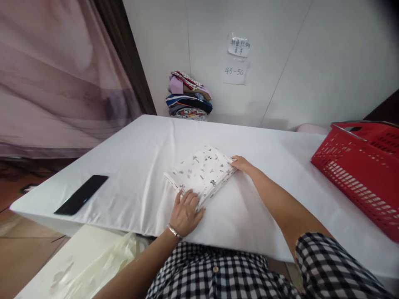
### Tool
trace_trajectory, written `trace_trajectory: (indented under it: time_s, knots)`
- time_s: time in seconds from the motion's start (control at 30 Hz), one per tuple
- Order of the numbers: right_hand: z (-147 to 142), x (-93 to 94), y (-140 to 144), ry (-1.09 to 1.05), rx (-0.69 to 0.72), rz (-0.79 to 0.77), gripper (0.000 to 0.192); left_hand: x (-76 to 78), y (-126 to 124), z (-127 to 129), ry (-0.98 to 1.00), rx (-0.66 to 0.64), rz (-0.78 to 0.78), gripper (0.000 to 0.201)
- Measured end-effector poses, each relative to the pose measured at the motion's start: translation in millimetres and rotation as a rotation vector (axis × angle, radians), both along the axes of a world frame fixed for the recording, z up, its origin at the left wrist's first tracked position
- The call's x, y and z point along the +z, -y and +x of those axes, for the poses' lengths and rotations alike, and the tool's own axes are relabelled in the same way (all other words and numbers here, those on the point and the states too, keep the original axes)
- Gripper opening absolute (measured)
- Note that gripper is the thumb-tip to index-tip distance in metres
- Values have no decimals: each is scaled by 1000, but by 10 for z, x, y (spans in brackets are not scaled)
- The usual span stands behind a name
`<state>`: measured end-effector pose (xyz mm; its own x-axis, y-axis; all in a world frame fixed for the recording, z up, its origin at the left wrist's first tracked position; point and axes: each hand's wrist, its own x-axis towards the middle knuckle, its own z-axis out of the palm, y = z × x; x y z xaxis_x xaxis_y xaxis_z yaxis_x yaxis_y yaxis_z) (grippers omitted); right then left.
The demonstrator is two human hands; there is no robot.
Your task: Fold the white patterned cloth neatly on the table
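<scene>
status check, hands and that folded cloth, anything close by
Left hand flat on folded cloth near edge. Right hand at its far corner. Phone, red basket apart.

Single head-worn view, looking forward and down across the white bench (131, 166) from its near edge. Faces the far wall (311, 50). Close enough to take in both forearms and a checked shirt (218, 274) at the bottom.

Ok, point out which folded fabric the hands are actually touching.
The white printed folded cloth mid-table, with left hand and right hand on it; the colourful stack by the wall lies untouched.
</scene>
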<state>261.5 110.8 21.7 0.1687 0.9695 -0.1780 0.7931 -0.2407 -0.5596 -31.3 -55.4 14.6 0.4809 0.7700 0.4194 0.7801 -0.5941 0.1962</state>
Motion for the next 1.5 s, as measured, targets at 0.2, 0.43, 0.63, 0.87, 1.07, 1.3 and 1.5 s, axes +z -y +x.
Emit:
trace_trajectory:
  time_s: [0.2, 0.43, 0.63, 0.87, 1.07, 1.3, 1.5]
  knots:
    - [14, 59, 174, 57, 51, -58, 47, -13, -184, -250, -69, 15, 39, 18]
    - [-26, -139, 1150, 190, 92, 58, 62, -75, -505, -524, -27, 156, -19, 30]
    - [-108, -127, 1406, 334, 133, 301, 38, -45, -499, -481, 3, 160, -96, 26]
    - [-311, -100, 1349, 152, 492, 674, 29, -30, -509, -354, 37, 98, 14, 26]
    - [-485, -184, 1222, 75, 515, 646, 26, -86, -581, -265, 54, 77, 9, 26]
    - [-467, -341, 1210, 70, 475, 720, 28, -32, -541, -376, -58, 32, 24, 31]
    - [-450, -317, 1217, 60, 520, 721, 27, 91, -551, -453, -170, -16, 31, 41]
